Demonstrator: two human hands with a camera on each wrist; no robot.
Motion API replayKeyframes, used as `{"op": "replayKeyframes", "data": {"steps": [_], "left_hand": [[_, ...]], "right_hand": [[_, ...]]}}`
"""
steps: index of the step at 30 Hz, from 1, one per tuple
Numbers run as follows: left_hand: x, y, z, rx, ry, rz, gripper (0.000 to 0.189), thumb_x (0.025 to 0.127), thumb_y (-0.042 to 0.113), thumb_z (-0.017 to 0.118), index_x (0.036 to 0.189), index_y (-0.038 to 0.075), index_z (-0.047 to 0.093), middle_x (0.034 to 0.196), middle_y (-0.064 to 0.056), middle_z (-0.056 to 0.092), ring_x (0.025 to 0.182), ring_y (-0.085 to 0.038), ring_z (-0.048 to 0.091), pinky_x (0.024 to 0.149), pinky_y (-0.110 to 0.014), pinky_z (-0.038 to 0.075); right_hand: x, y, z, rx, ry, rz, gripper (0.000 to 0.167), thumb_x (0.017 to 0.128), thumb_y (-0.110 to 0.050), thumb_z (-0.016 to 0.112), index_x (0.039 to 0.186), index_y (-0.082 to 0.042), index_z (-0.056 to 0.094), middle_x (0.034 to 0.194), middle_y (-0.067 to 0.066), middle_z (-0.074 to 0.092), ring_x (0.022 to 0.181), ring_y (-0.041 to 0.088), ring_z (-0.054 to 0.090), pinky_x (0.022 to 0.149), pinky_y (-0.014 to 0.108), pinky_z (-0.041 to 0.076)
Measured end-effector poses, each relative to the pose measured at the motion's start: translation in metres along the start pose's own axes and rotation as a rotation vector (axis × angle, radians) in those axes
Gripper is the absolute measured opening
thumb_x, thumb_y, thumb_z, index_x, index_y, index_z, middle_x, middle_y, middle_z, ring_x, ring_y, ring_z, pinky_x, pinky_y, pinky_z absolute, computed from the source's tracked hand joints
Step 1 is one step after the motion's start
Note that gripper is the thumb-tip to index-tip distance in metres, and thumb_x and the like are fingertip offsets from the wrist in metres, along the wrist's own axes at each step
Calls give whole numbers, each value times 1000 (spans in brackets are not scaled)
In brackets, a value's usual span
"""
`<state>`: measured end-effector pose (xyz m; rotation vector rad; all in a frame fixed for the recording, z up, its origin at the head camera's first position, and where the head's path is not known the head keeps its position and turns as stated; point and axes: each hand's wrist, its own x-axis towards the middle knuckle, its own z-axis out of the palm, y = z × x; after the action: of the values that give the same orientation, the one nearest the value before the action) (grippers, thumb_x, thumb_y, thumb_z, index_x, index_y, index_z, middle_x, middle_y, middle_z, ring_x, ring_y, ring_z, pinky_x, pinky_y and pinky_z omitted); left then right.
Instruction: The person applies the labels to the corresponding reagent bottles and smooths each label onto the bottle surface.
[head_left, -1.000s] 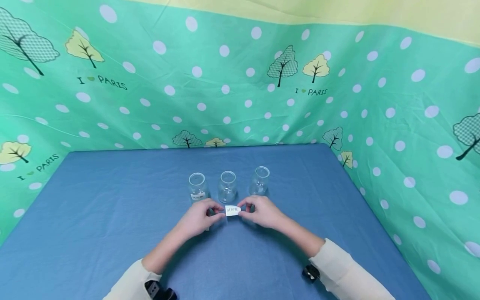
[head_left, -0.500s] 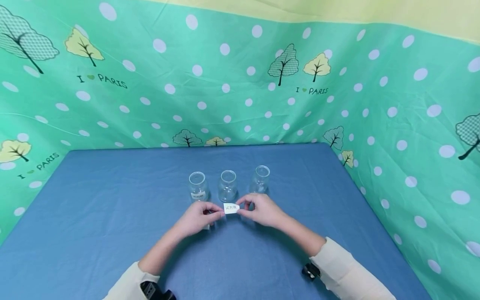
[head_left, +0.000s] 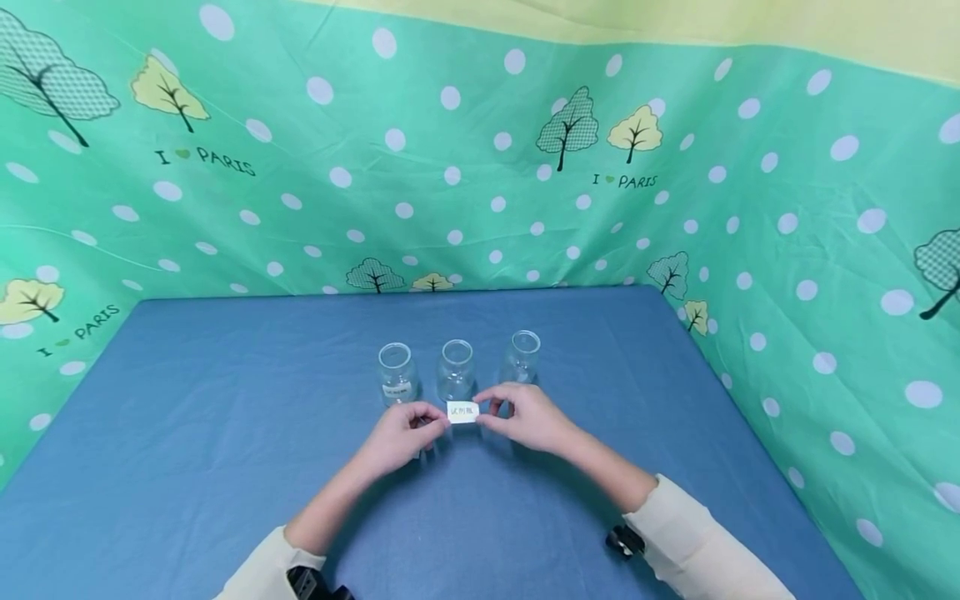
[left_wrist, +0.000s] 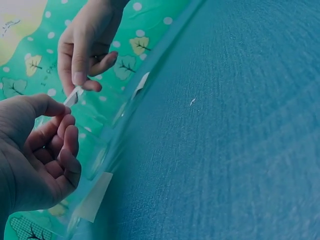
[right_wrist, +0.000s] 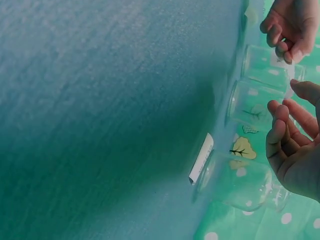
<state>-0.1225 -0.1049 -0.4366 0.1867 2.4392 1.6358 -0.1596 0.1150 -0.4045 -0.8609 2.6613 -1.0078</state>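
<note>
A small white paper label (head_left: 462, 412) with handwritten characters is stretched between both hands, in front of the middle glass jar (head_left: 455, 379). My left hand (head_left: 401, 435) pinches its left end between thumb and index finger. At the other end, the thumb and fingertips of my right hand (head_left: 528, 417) hold its right edge. The left jar (head_left: 396, 367) bears a similar white label (head_left: 397, 391) on its front. Partly behind my right hand stands the right jar (head_left: 522, 354). In the left wrist view the held label (left_wrist: 74, 96) shows nearly edge-on.
Another white paper slip (right_wrist: 202, 159) lies on the blue tablecloth (head_left: 225, 433), close to a jar (right_wrist: 237, 180). A second slip (left_wrist: 95, 199) lies by my left hand. A green dotted curtain (head_left: 450, 150) hangs behind the table and along the sides.
Both hands have moved the label slightly away from me, toward the middle jar. The label's right edge looks straighter and its face more level. The jars have stayed in place.
</note>
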Motion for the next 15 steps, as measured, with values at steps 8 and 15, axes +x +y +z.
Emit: {"op": "replayKeyframes", "data": {"steps": [8, 15], "left_hand": [[0, -2, 1, -3, 62, -6, 15, 87, 17, 63, 91, 5, 68, 66, -8, 60, 55, -12, 52, 47, -23, 41], [1, 0, 2, -3, 45, 18, 16, 87, 18, 63, 93, 4, 68, 67, -12, 61, 55, -15, 53, 46, -24, 42]], "right_hand": [[0, -3, 0, 28, 40, 9, 20, 85, -21, 68, 105, -16, 69, 76, -5, 61, 54, 13, 49, 48, 21, 41], [2, -11, 7, 45, 37, -35, 15, 86, -18, 67, 100, -15, 70, 70, -5, 59, 53, 8, 48, 50, 19, 42]]}}
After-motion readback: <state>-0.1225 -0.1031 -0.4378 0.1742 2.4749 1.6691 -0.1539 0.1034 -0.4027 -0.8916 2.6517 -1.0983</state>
